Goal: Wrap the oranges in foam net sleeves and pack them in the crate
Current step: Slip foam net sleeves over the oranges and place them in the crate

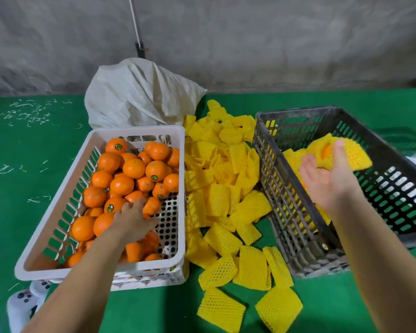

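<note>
A white crate [46,241] on the left holds several bare oranges [132,168]. My left hand [133,219] reaches into it, fingers curled over an orange [151,205]; a firm hold does not show. A heap of yellow foam net sleeves [226,195] lies between the crates. On the right stands a dark grey crate [286,212] with a few wrapped oranges at its near wall. My right hand [327,179] is over this crate, palm up, fingers spread. A sleeved orange [346,153] sits at its fingertips, blurred, either just touching or leaving them.
A white woven sack [139,94] stands behind the white crate, with a thin pole against the grey wall beyond. Everything rests on a green mat [22,164] with white scraps at far left. White socked feet [27,299] show at the bottom left.
</note>
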A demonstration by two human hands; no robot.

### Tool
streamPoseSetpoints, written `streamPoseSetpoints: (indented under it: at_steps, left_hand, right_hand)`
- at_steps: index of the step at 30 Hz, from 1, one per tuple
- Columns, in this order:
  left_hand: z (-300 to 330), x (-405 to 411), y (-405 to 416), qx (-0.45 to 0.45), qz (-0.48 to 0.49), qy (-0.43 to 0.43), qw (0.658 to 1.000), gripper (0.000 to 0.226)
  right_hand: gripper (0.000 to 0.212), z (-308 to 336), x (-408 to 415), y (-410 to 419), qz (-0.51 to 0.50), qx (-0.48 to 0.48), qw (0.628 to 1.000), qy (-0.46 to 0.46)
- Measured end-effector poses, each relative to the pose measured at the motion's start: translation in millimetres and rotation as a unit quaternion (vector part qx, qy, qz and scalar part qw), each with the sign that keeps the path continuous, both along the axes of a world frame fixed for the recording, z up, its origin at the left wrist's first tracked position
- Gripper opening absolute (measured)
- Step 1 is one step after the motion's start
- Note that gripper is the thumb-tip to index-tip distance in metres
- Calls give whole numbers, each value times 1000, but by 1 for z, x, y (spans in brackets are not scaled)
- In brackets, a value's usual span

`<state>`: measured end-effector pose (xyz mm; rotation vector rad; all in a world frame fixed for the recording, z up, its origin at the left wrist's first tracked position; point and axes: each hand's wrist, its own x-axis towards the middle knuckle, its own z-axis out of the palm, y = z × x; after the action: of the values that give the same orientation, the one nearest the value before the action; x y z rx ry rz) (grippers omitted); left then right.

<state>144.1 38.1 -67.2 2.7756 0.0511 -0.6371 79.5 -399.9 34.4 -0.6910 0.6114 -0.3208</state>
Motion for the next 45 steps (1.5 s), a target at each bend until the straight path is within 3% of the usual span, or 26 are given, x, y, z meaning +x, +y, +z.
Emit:
streamPoseSetpoints:
  at_steps: [2, 5, 7, 8, 9, 11, 12, 13, 16, 19, 22, 25, 27, 29, 32, 34, 37, 39, 41, 43, 45]
  left_hand:
    - [-8, 7, -5, 97, -65, 73, 990, 75]
    - [-20, 4, -19, 246, -168, 108, 948, 63]
    - [-22, 2, -23, 309, -187, 107, 926, 70]
    - [-22, 1, -24, 321, -177, 104, 925, 77]
    - [-22, 1, -24, 328, -168, 102, 924, 81]
    - [-20, -1, -22, 350, -170, 79, 918, 73]
    - [-20, -1, -21, 365, -174, 65, 912, 65]
    - [-19, -1, -21, 372, -166, 58, 911, 58]
    - [-14, 1, -22, 363, -123, 65, 921, 49]
    - [-5, 1, -22, 337, -111, 42, 934, 48]
    - [8, -3, -17, 215, -45, -29, 975, 64]
    - [19, -11, -19, -21, 57, -112, 992, 69]
    - [31, -21, -32, -243, 134, -112, 954, 62]
    - [41, -32, -48, -410, 192, -106, 885, 38]
    - [48, -43, -63, -542, 230, -52, 807, 19]
    - [47, -49, -71, -589, 233, -19, 774, 27]
    - [48, -55, -79, -610, 232, -36, 757, 52]
    - [50, -61, -84, -608, 216, -93, 758, 55]
    - [53, -67, -92, -624, 194, -123, 747, 58]
    - [54, -73, -104, -667, 192, -95, 713, 63]
    - [56, -79, -113, -682, 190, -75, 702, 64]
  right_hand:
    - [81, -14, 7, -5, -1, -14, 999, 49]
    - [78, -17, 12, 2, -43, -76, 993, 85]
    - [86, -15, 11, 14, -1, -249, 960, 127]
    - [90, -20, 9, 20, 40, -389, 911, 130]
    - [90, -26, 7, 27, 76, -544, 827, 121]
    - [78, -45, 6, 43, 117, -785, 601, 90]
    - [71, -55, 6, 53, 138, -845, 510, 82]
    - [65, -64, 7, 65, 187, -859, 470, 80]
    - [54, -92, 4, 103, 409, -787, 453, 93]
    - [35, -115, 2, 141, 502, -747, 428, 78]
    - [37, -123, 11, 172, 554, -744, 366, 75]
    - [57, -129, 22, 185, 596, -737, 293, 122]
    - [58, -133, 26, 189, 594, -733, 306, 132]
    - [53, -132, 26, 189, 538, -746, 375, 118]
    - [45, -121, 24, 182, 420, -713, 559, 56]
    - [37, -106, 20, 176, 340, -646, 683, 27]
    - [33, -83, 11, 170, 258, -563, 785, -5]
    - [36, -68, 4, 169, 228, -505, 832, -31]
    - [37, -56, -2, 168, 200, -478, 854, -54]
    - [33, -49, -5, 167, 170, -504, 845, -60]
    - [30, -45, -7, 166, 138, -561, 814, -59]
